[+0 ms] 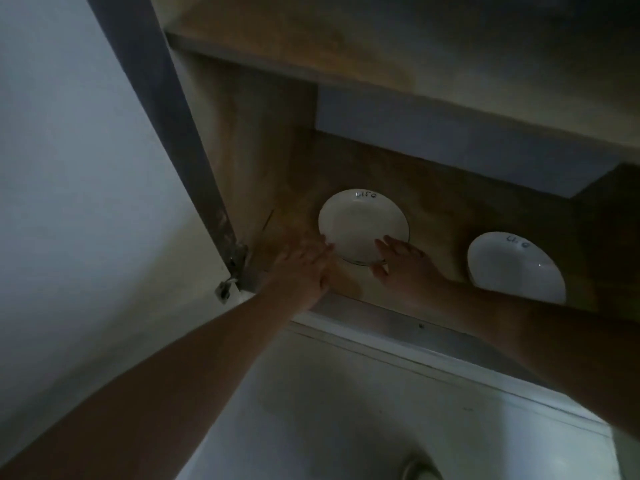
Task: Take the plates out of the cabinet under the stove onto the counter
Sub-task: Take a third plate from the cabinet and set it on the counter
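Note:
Two white plates with dark lettering lie on the wooden floor of the open cabinet. The left plate sits between my hands. My left hand reaches in with straight fingers, its fingertips touching the plate's left rim. My right hand has its fingers spread on the plate's near right rim, thumb below the edge. The right plate lies apart, partly hidden by my right forearm.
The cabinet door stands open at the left, with a metal hinge at its lower corner. A shelf board hangs over the plates. Pale floor lies below the cabinet's front edge. The scene is dim.

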`<state>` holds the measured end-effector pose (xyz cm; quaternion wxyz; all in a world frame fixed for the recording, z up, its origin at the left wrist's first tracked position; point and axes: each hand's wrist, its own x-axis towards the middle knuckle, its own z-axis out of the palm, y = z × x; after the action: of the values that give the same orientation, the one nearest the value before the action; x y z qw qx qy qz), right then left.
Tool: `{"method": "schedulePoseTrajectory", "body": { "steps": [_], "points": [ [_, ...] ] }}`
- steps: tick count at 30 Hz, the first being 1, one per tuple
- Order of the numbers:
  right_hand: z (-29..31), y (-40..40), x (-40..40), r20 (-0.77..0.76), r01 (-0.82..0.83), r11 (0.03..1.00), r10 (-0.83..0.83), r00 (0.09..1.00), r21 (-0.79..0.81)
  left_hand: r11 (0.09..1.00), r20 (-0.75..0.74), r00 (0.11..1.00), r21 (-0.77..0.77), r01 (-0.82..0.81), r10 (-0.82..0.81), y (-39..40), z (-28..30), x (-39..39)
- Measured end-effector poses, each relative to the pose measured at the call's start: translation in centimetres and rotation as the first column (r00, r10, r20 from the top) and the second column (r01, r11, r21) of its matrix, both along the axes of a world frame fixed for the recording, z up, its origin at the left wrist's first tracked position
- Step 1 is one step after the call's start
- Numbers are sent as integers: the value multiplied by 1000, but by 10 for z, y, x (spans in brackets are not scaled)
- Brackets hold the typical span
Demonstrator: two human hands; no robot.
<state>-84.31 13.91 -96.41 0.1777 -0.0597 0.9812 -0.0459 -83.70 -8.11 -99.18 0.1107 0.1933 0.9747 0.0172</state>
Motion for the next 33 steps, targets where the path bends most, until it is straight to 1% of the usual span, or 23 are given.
{"method": "schedulePoseTrajectory", "body": {
  "steps": [2,6,9,12,15,19,23,25,27,28,29,30,31,32,33],
  "points": [
    [-11,0,1,44,1,1000,-1,999,15,1000,35,999,19,-18,17,1,-10,-5],
    [-25,4,9,128,-95,992,84,988,79,999,54,999,33,0,-1,10,-21,-2],
    [-30,8,11,154,-66,992,49,987,104,999,34,999,23,24,-25,18,-22,-2],
    [-38,12,16,92,-88,990,78,993,109,998,62,998,67,16,-21,26,-27,-1],
    [-39,13,21,4,-121,987,122,993,110,998,55,998,62,31,-34,29,-30,-3],
    [-37,14,30,-82,-150,984,158,984,99,992,-74,993,77,98,-92,29,-30,-4],
    [-40,14,44,-215,-177,977,200,956,121,970,-211,954,73,233,-213,24,-30,3],
    [-42,18,46,-241,-220,968,244,940,123,949,-256,933,121,291,-253,20,-32,6],
    [-41,21,43,-261,-240,970,244,934,47,928,-274,929,209,309,-248,13,-35,10],
    [-39,23,40,-293,-213,977,196,936,-26,922,-275,935,253,294,-223,9,-37,10],
    [-38,26,35,-334,-162,981,117,935,-109,919,-264,951,311,243,-162,5,-39,9],
    [-37,30,28,-377,-98,980,26,926,-174,909,-220,974,390,147,-63,2,-42,5],
    [-36,32,21,-388,-17,974,-73,919,-224,874,-137,989,486,15,59,1,-43,1],
    [-35,36,14,-357,82,963,-174,918,-257,802,-27,984,584,-126,174,1,-43,-4],
    [-35,39,7,-271,177,943,-255,928,-282,702,93,960,665,-256,262,2,-42,-10]
  ]
}}
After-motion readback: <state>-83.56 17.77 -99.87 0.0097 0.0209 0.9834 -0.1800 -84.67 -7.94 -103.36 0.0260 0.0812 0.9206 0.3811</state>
